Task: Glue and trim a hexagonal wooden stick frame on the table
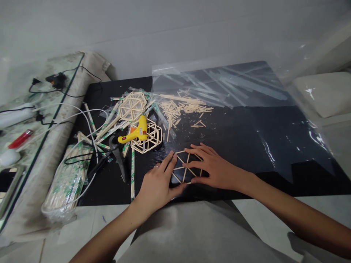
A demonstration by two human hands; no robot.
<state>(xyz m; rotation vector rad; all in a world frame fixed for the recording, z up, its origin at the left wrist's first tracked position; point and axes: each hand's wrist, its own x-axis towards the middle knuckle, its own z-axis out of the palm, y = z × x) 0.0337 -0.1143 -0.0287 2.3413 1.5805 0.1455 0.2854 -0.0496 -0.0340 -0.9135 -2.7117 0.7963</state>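
Note:
A flat wheel-shaped frame of thin wooden sticks (188, 166), with spokes meeting in its middle, lies on the black tabletop in front of me. My left hand (159, 182) grips its left side, fingers at the upper left edge and thumb along the bottom. From the right, my right hand (212, 166) spans the frame, fingertips on its top edge and thumb near the bottom edge; part of that side is hidden under the fingers. Left of the hands, a yellow hot glue gun (135, 133) rests on stacked stick frames (149, 140). Behind it lies another stick frame (132, 106).
Short cut sticks (175, 109) are heaped beyond my hands. Clear plastic sheeting (219, 84) covers the table's far right. Black-handled cutters (117, 157), white cable and a bag of wrapped chopsticks (70, 175) lie left. A red lighter (20, 139) sits on the glass surface.

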